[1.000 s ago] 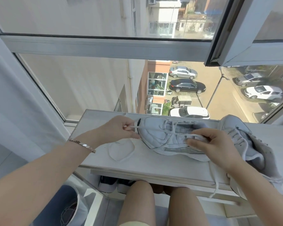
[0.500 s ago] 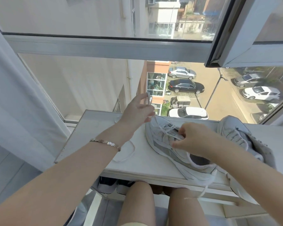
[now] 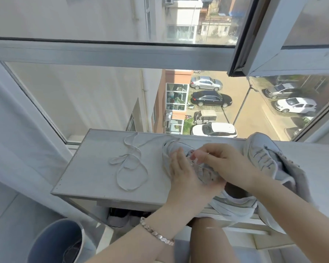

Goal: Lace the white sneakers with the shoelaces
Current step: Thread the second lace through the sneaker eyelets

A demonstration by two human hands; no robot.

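Sneaker (image 3: 169,148) is on the table (image 3: 95,173), toe twd the window (image 3: 110,52), heel at or just past the near edge. Both hands cover its mid part, so most eyelets are hidden. L hand (image 3: 180,173): fingers fairly straight and close together, laid along the upper near the toe, steadying it; thumb not visible. R hand (image 3: 224,164): fingers curled, tips drawn together over the eyelet row, pinching what looks like a bit of lace (image 3: 136,157). It's blurred there, so can't tell which end. Most of the lace sprawls in loose loops on the table left of the toe, w/ one strand running back to the shoe. 2nd sneaker (image 3: 262,156) sits just right of the R hand.

Handling, my read: shoe is light, w/ a soft upper that caves under pressure and a stiffer sole, so hold it by the sole edge or round the midfoot, not by the tongue. It'll prob slide on the smooth top, and w/ the heel near the edge it could tip off if let go, so keep one hand on it. Lace is flat, limp, v light, w/ no push strength: take it right at the stiff tip to feed an eyelet, then draw the slack thru. The loose loops could snag or knot, so pull slowly. Step in hand is prob threading an eyelet nr the toe end
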